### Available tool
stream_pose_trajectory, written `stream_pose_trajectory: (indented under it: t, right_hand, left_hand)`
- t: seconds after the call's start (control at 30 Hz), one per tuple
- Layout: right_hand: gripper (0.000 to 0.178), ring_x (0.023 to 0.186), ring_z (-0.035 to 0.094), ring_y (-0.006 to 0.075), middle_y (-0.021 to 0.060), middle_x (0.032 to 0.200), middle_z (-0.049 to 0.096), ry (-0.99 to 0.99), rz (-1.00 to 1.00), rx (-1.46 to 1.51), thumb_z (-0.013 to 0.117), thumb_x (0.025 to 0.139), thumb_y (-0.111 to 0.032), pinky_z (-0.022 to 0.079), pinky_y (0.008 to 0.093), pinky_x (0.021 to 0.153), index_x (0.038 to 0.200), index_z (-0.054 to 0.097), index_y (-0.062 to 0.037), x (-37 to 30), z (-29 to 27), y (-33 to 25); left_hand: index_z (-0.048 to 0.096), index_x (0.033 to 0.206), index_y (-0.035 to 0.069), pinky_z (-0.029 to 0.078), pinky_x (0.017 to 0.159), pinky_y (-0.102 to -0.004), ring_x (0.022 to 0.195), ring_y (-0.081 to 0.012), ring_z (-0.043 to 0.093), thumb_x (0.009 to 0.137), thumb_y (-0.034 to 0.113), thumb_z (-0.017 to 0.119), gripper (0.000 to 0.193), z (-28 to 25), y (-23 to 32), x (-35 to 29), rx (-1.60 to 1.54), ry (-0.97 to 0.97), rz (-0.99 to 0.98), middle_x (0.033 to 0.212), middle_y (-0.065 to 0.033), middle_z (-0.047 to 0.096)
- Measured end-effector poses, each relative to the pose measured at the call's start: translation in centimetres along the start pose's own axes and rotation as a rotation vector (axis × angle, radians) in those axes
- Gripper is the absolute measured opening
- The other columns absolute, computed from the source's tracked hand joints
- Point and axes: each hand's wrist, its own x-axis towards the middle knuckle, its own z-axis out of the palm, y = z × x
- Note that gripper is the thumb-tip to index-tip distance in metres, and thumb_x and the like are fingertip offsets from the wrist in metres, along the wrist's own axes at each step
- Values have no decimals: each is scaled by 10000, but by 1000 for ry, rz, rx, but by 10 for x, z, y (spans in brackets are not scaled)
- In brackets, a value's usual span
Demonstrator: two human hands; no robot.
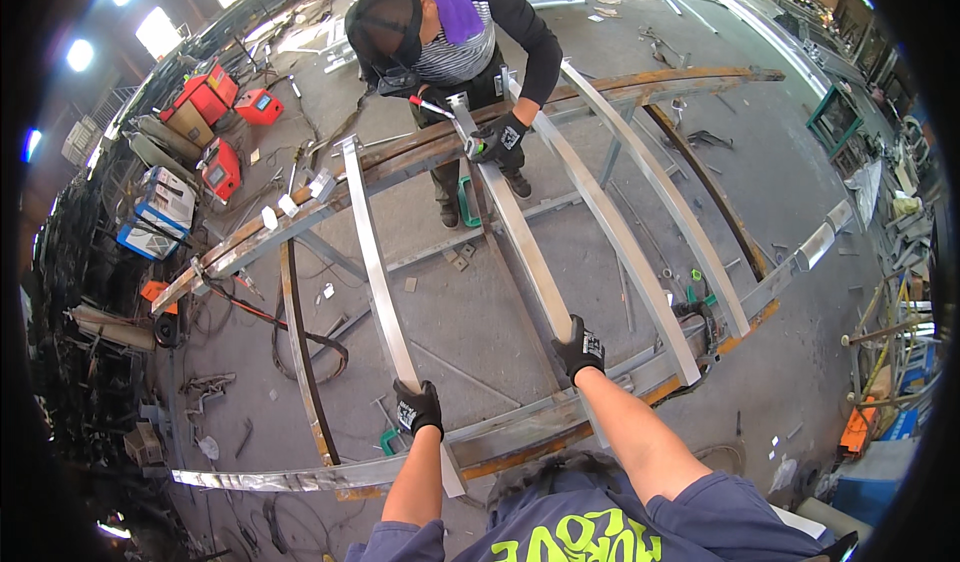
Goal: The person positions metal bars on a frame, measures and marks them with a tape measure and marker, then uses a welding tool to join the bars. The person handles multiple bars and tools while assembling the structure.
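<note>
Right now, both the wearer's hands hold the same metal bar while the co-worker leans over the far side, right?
No, the head view shows separate bars: the left hand holds one silvery bar, the right hand the next bar. The rest stands.

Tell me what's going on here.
Two people are at a metal frame. The left hand grips the left silver bar and the right hand the second bar, both toward the near end. Opposite, a co-worker's hand is on that second bar toward its far end. Two more bars lie to the right.
</note>
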Motion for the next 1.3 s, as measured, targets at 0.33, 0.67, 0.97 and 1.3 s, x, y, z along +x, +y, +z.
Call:
stream_pose_trajectory:
  t: [0.33, 0.67, 0.97, 1.3]
  right_hand:
    - [715, 1134, 704, 400, 186, 1228, 739, 6, -4, 42, 748, 818, -409, 552, 511, 960, 1450, 501, -181, 0, -1, 0]
    - [764, 1122, 703, 417, 202, 1213, 741, 22, -15, 29, 791, 804, -415, 555, 524, 943, 1471, 498, -183, 7, 7, 4]
    - [743, 1165, 687, 419, 196, 1268, 720, 76, -63, 26, 804, 823, -392, 552, 527, 964, 1469, 502, -183, 9, 17, 10]
    - [835, 1198, 670, 422, 214, 1305, 703, 115, -62, -4, 854, 767, -435, 549, 500, 989, 1473, 531, -128, 14, 23, 13]
  left_hand:
    - [500, 1449, 71, 556, 932, -546, 1092, -464, 696, 853, 329, 769, 704, 2, -2, 0, -20, 5, 19, 1222, -276, 706]
    - [505, 1454, 65, 558, 923, -542, 1089, -463, 697, 847, 345, 755, 714, 16, -13, 6, 5, 57, 26, 1215, -278, 707]
    - [542, 1438, 18, 557, 939, -529, 1120, -467, 680, 864, 354, 748, 696, 9, -12, 9, -72, -57, -16, 1256, -301, 682]
    - [500, 1475, -6, 557, 936, -526, 1098, -467, 685, 902, 430, 741, 760, -1, -6, 7, -43, -80, -25, 1242, -308, 683]
